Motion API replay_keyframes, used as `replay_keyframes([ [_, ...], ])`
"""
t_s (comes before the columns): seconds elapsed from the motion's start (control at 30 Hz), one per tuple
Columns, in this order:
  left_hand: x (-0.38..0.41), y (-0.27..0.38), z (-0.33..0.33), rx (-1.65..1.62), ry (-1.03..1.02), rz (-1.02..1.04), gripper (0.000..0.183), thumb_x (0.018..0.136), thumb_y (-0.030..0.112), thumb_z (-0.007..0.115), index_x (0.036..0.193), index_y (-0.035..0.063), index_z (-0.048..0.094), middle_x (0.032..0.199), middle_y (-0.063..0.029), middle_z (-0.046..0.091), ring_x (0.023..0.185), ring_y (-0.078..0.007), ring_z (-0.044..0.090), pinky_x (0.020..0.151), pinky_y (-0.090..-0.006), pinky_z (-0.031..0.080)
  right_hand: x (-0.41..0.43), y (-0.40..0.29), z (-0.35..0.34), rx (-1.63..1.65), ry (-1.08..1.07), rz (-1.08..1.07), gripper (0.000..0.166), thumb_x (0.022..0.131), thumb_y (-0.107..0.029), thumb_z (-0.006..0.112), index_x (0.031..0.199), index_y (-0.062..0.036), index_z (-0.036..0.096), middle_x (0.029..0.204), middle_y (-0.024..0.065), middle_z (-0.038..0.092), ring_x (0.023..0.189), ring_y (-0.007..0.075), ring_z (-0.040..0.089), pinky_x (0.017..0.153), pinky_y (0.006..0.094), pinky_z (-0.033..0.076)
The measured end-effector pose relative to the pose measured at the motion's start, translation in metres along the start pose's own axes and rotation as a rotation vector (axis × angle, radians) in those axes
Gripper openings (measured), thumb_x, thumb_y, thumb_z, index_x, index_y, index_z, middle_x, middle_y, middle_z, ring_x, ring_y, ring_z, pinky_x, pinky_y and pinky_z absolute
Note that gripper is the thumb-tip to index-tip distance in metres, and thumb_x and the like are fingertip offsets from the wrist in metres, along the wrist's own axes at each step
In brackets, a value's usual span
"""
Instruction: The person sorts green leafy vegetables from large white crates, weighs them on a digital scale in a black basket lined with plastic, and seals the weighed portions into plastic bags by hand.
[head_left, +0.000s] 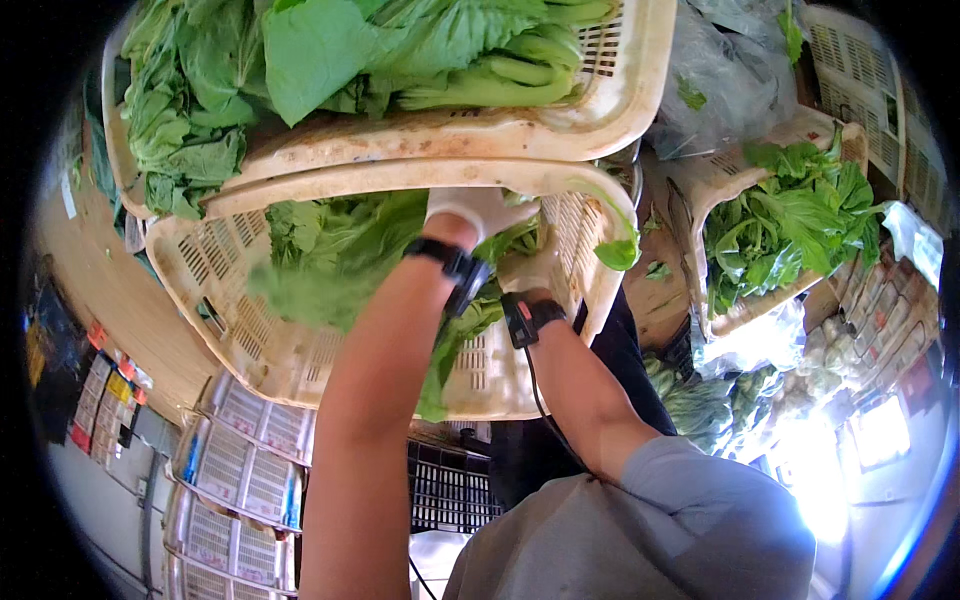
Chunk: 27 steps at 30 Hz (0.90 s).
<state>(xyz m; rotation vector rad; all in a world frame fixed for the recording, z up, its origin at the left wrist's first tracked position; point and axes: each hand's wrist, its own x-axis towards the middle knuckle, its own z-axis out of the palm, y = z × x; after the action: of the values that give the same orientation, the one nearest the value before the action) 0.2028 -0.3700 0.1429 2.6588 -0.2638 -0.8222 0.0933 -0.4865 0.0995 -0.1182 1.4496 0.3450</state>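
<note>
A white plastic crate (262, 360) with slotted walls stands before me, with leafy green vegetables (360, 247) inside. My left hand (469, 206), in a white glove, reaches in under the far rim with its thumb spread to the right. The leaves hide its fingers. Just nearer and to the right, my gloved right hand (532, 270) is inside the crate against leaves and stems by the right wall. Its fingers are mostly hidden, so its grip is unclear. Leaves at the crate's left are blurred. A single leaf (617, 253) hangs over the right rim.
Beyond, a second white crate (450, 139) heaped with leafy greens (322, 60) adjoins the far rim. At right stand another crate (727, 322) of greens (795, 217) and clear plastic bags (727, 75). Stacked crates (240, 480) are at lower left, a black crate (450, 480) below.
</note>
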Motion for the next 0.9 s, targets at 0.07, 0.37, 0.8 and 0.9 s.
replay_keyframes([
  [0.07, -0.013, 0.018, -0.060, -0.048, -0.462, -0.191, 0.077, 0.071, 0.061, 0.057, 0.123, 0.0053, 0.048, 0.124, -0.0165, 0.051, 0.115, -0.0295, 0.047, 0.096, -0.0452, 0.034, -0.029, 0.001, 0.009, -0.062, -0.025, -0.124, 0.056, 0.085, -0.053, 0.045, 0.127, -0.0144, 0.047, 0.128, 0.0062, 0.047, 0.117, 0.0239, 0.044, 0.101, 0.0382, 0.034],
  [0.37, -0.220, -0.024, -0.064, -0.191, 0.481, -0.183, 0.088, 0.049, 0.017, 0.084, 0.125, 0.0069, 0.039, 0.130, -0.0187, 0.035, 0.118, -0.0357, 0.036, 0.098, -0.0469, 0.034, -0.121, 0.018, 0.005, -0.491, -0.457, 0.181, 0.046, 0.092, -0.033, 0.049, 0.125, -0.0019, 0.046, 0.124, 0.0094, 0.051, 0.113, 0.0204, 0.049, 0.094, 0.0346, 0.041],
  [0.8, -0.277, 0.009, 0.017, -0.170, 0.509, -0.359, 0.077, 0.056, 0.019, 0.079, 0.125, 0.0185, 0.046, 0.120, -0.0166, 0.045, 0.117, -0.0317, 0.040, 0.093, -0.0448, 0.037, -0.125, 0.001, 0.079, -1.491, -0.220, 0.448, 0.086, 0.079, -0.056, 0.060, 0.140, -0.0055, 0.025, 0.131, 0.0130, 0.045, 0.116, 0.0256, 0.047, 0.096, 0.0372, 0.039],
  [0.9, -0.287, 0.036, 0.019, -0.213, 0.476, -0.423, 0.063, 0.060, 0.027, 0.077, 0.118, 0.0151, 0.052, 0.138, -0.0199, 0.030, 0.126, -0.0422, 0.030, 0.100, -0.0505, 0.030, -0.097, -0.004, 0.057, -1.929, -0.174, 0.198, 0.080, 0.079, -0.045, 0.067, 0.135, -0.0004, 0.033, 0.128, 0.0123, 0.049, 0.115, 0.0216, 0.048, 0.097, 0.0288, 0.037],
])
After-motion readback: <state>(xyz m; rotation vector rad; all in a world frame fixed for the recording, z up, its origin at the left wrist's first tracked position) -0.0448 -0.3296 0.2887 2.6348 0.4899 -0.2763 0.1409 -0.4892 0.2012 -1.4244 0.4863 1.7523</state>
